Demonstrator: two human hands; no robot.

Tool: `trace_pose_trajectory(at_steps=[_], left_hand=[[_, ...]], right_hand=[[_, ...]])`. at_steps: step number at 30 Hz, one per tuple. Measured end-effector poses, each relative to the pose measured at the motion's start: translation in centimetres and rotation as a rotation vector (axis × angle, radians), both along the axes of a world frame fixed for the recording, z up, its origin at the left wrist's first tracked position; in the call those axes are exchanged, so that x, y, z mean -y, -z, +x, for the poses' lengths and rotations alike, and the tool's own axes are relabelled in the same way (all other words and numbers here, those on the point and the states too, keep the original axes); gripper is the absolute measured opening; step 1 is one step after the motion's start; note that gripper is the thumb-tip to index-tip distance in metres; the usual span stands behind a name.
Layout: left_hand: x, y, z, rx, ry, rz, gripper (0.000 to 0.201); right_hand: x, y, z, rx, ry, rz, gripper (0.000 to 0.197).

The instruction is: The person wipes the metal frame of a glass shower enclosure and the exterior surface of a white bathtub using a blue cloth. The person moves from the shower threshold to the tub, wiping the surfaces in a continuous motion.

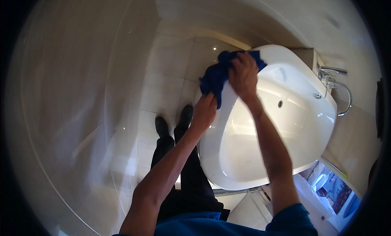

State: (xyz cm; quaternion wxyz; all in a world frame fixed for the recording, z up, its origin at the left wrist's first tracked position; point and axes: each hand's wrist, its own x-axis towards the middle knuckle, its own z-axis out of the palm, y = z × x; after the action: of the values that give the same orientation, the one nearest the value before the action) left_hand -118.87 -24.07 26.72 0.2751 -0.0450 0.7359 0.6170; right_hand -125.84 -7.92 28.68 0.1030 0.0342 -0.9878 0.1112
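A dark blue cloth (216, 76) is bunched over the far left rim of a white bathtub (214, 144). My right hand (244, 75) presses on the cloth's right part at the rim, its fingers curled into the fabric. Lower down, my left hand (205, 111) grips the hanging end of the same cloth beside the tub's outer left edge. Part of the rim lies hidden under the cloth and my right hand. Inside the tub a round drain (280, 104) shows, and no standing water can be made out.
A chrome tap with a hose (328, 78) is fixed at the tub's right, with a small chrome fitting (317, 96) on the tub wall. My dark shoes (162, 126) stand on pale floor tiles (165, 56) left of the tub. A tiled wall (77, 93) rises farther left.
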Motion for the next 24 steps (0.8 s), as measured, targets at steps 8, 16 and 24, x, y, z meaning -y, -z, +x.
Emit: trace_pose_trajectory(at_steps=[8,16,24], left_hand=[[-0.4,-1.1,0.1,-0.239,0.112,-0.266,0.015],[-5.8,-2.4,-8.2,-0.353,0.361,-0.488,0.034],[-8.1,-2.3,-11.9,-0.276,0.435,-0.447,0.04]], right_hand=[[1.1,-1.2,1.9,-0.027,0.127,-0.194,0.03],[-9.8,1.4,-5.0,-0.192,0.386,0.029,0.037],[-13.0,0.5,-9.4,0.099,0.435,0.09,0.036]])
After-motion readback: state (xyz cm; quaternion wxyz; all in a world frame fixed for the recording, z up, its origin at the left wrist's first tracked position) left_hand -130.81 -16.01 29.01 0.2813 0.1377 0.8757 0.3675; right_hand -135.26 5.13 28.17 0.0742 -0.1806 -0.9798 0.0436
